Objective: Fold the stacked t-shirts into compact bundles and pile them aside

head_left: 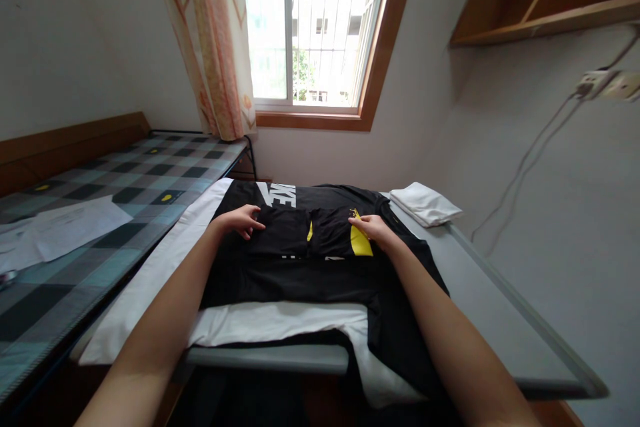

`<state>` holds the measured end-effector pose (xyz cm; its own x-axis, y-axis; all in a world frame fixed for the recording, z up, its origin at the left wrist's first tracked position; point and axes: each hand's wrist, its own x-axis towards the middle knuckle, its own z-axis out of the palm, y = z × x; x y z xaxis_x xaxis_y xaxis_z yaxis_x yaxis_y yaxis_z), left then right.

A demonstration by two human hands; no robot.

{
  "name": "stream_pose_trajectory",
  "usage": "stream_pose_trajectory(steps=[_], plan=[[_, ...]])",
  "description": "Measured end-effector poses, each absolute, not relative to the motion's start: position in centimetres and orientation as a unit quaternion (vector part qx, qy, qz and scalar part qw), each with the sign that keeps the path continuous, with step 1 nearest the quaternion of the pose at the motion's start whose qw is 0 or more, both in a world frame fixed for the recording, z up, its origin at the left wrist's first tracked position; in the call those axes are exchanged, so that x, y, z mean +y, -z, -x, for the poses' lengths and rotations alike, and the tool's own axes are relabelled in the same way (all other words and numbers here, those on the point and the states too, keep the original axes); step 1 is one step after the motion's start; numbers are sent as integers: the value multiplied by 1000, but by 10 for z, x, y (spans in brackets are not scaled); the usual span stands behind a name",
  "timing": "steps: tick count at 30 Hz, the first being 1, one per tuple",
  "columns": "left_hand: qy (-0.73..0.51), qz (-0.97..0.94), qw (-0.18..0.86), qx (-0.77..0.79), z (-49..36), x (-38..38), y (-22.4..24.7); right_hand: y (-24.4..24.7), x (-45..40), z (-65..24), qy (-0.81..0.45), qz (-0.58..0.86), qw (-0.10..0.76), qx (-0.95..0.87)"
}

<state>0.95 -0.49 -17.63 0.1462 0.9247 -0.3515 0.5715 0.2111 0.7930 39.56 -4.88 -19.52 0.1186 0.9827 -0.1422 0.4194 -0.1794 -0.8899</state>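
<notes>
A folded black-and-yellow garment (285,233) lies on a large black shirt (300,280) with white "NIKE" lettering; its exact kind is unclear. My left hand (243,221) is at the garment's left end, thumb and fingers curled on the dark cloth. At the right end, my right hand (374,229) pinches the edge by the yellow patch. Beneath the black shirt is a white cloth (280,321), part of which hangs over the table's front edge with black fabric beside it.
The grey table (505,320) reaches right to the wall. A folded white cloth (425,203) sits at its back right. Left of the table is a bed with a checked mattress (165,180) and papers (70,230). Behind are a curtain (215,47) and window; cables (530,153) hang at right.
</notes>
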Motion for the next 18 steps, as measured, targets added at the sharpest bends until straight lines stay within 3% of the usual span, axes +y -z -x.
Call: stream_pose_trajectory(steps=[7,18], plan=[[-309,-601,480,559,-37,-2,186,200,-42,-414,-437,614,449,-481],[-369,-560,459,583,-67,-13,188,184,-43,-421,-490,582,467,-451]])
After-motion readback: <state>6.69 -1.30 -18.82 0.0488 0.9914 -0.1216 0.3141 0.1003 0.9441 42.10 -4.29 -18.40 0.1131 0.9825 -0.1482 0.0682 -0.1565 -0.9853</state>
